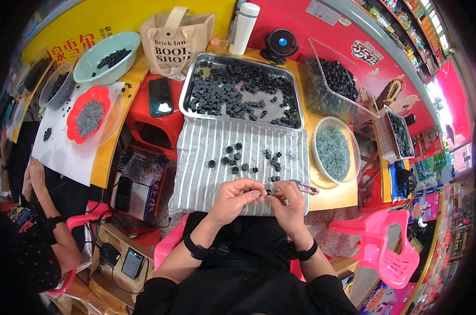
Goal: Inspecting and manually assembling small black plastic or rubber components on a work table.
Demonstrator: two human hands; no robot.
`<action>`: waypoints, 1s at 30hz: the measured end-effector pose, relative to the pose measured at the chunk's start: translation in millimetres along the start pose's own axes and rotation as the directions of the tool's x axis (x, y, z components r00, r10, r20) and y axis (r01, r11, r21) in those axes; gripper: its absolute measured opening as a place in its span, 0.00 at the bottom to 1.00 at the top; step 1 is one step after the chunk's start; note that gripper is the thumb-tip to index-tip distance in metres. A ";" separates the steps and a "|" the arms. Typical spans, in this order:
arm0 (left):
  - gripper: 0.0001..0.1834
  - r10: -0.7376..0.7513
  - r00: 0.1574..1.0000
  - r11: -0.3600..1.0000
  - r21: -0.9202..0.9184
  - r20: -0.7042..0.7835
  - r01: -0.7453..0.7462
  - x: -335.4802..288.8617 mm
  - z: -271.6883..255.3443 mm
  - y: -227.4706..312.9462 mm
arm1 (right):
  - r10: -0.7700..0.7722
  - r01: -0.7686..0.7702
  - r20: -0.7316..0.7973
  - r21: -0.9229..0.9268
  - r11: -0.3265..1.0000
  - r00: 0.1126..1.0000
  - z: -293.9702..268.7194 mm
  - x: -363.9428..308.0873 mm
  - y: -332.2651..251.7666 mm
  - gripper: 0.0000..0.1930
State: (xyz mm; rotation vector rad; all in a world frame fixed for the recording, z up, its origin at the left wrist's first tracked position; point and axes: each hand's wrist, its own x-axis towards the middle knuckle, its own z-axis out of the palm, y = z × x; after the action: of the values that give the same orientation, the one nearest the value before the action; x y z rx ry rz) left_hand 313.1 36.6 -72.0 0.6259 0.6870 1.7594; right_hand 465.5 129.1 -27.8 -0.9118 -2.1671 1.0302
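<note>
My left hand (239,199) and my right hand (287,206) meet at the near edge of a grey-and-white striped cloth (201,152). The fingertips of both are pinched together around something too small to make out. Beside my right hand, a slim metal tool like tweezers (307,188) sticks out to the right; whether the hand grips it or it lies on the cloth, I cannot tell. Several small round black caps (237,156) are scattered on the cloth beyond my hands. Thin bluish-grey bits (290,156) lie near them on the right.
Beyond the cloth stands a metal tray (183,100) of black pieces. A bowl of bluish-grey bits (332,149) is on the right, near a clear bin of black pieces (339,79). A phone (160,97) rests on a red stool. Another person's hands (34,176) are at the left table.
</note>
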 end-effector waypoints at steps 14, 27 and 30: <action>0.11 0.151 0.985 0.856 0.510 -0.087 -0.087 -0.7 23.4 -7.3 | -0.410 0.404 -0.014 -0.136 0.904 0.912 2.2 0.5 -11.7 0.18; 0.10 -0.031 0.990 0.998 0.055 -0.140 0.039 -1.3 24.8 -2.0 | -0.277 0.306 -0.304 0.053 0.950 0.912 19.7 -13.6 -2.9 0.12; 0.12 0.109 0.982 0.802 0.598 -0.152 0.003 -0.9 30.7 19.5 | -0.132 0.201 -0.266 0.251 0.947 0.955 14.9 -10.7 -0.1 0.10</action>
State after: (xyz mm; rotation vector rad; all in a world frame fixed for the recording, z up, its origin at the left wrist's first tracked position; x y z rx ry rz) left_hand 322.3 35.4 -36.8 0.9217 1.3953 1.6529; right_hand 461.2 114.5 -37.9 -0.6719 -1.8059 1.0422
